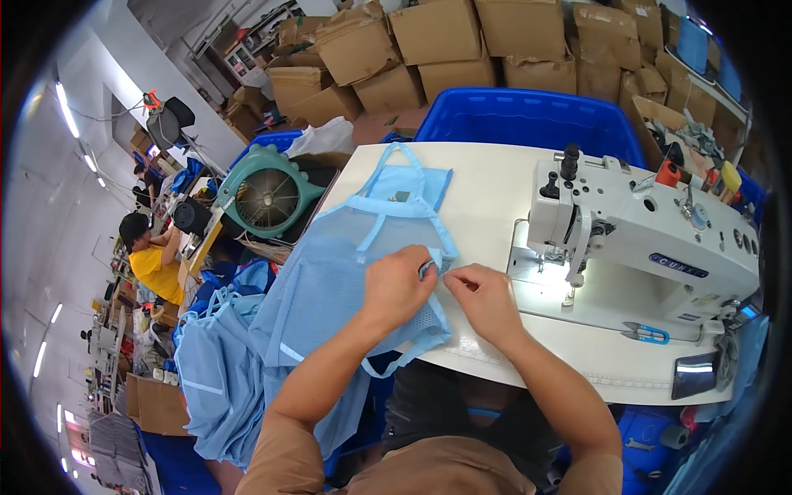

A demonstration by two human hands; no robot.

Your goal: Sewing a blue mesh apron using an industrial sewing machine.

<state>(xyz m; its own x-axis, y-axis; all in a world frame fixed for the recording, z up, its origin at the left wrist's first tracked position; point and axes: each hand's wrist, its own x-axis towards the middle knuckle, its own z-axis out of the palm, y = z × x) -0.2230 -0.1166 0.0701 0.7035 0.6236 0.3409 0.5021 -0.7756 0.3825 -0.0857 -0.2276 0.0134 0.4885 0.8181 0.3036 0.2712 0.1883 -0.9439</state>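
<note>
A light blue mesh bag [330, 247] with paler binding and strap handles lies across the left part of the white sewing table [483, 186]. One strap loops at its far end, another hangs over the table's front edge. My left hand [396, 287] rests on the bag, closed, pinching a bunched bit of its bound edge between thumb and fingers. Close by on the right, my right hand [485, 302] is closed too, thumb and forefinger pressed together beside that edge. What its fingertips hold, if anything, is too small to tell. A white sewing machine [643, 239] stands right of both hands, its lamp lit.
Blue thread snips [648, 332] and a dark phone [695, 375] lie at the table's right. More blue bags [219, 371] hang in a pile at the left. A green fan [266, 196], a blue bin [528, 115] and cardboard boxes [437, 33] stand beyond. A person in yellow [158, 268] sits far left.
</note>
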